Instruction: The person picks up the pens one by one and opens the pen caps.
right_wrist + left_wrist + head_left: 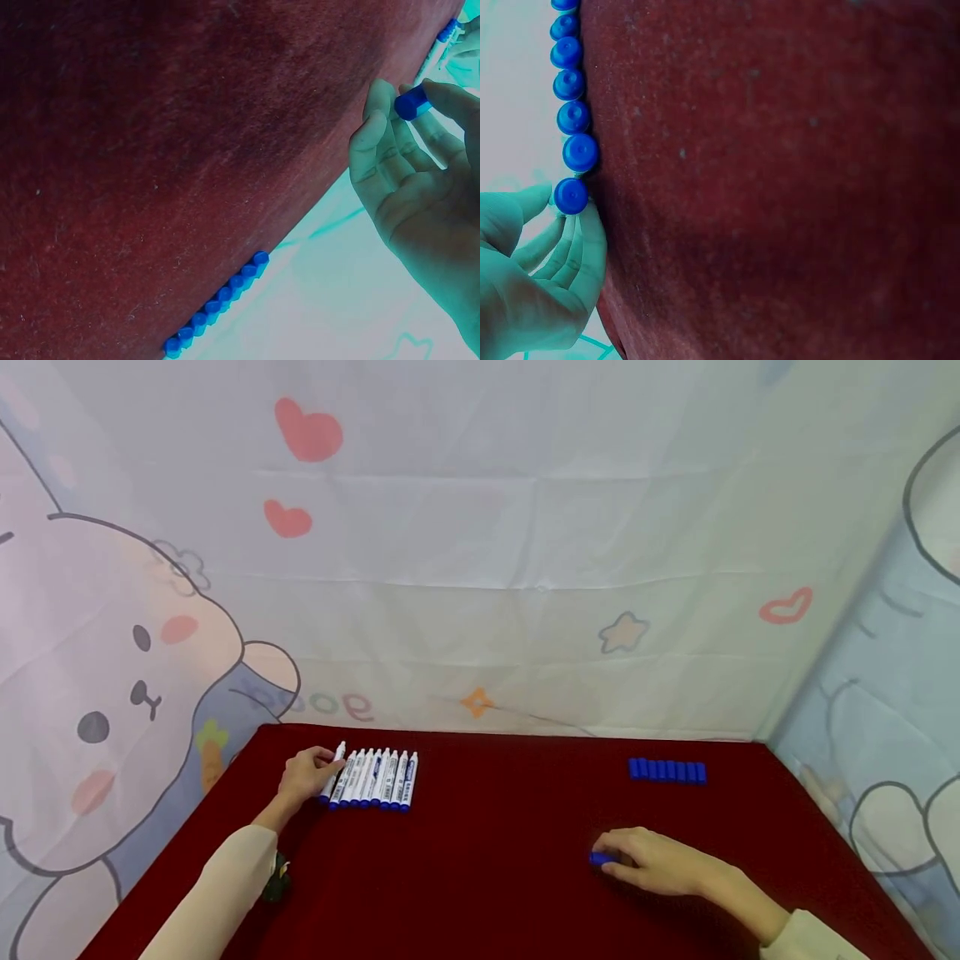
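Observation:
My left hand (306,773) is at the left end of a row of white markers (375,779) with blue ends, lying side by side on the table. It pinches the leftmost marker (340,752). In the left wrist view, thumb and fingers stand on either side of that marker's blue end (571,196). Nearer the front, my right hand (654,862) holds a small blue cap (602,858) between thumb and fingertips. The right wrist view shows this cap (412,103) held lengthwise, with the other fingers loosely bent.
Several blue caps (667,771) stand in a tight row at the back right of the dark red tablecloth (480,860). A printed cloth (540,552) hangs behind the table and along both sides. A small dark green object (277,878) shows beside the left sleeve.

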The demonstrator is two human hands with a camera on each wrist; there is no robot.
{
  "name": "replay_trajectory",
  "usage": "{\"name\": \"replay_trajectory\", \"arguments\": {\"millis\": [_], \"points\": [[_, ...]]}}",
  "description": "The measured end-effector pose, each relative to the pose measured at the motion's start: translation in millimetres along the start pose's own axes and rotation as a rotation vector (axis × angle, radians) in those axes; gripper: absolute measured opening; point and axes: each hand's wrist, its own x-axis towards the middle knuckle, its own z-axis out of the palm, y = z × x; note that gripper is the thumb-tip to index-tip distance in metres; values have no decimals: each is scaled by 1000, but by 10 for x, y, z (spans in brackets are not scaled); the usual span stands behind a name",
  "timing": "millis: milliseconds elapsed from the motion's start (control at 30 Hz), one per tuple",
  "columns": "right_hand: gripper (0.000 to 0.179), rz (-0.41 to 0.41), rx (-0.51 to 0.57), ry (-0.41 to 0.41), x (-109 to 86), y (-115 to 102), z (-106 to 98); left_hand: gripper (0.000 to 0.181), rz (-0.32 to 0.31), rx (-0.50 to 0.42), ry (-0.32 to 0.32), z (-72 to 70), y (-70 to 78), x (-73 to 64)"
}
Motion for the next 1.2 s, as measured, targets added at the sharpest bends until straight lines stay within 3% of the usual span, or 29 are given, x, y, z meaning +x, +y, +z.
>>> {"name": "replay_trajectory", "arguments": {"millis": [700, 1200], "points": [[24, -7, -3, 8, -5, 13, 14, 44, -29, 55, -36, 0, 32, 5], [25, -13, -14, 18, -28, -27, -30, 39, 28, 140, -7, -25, 32, -13]]}}
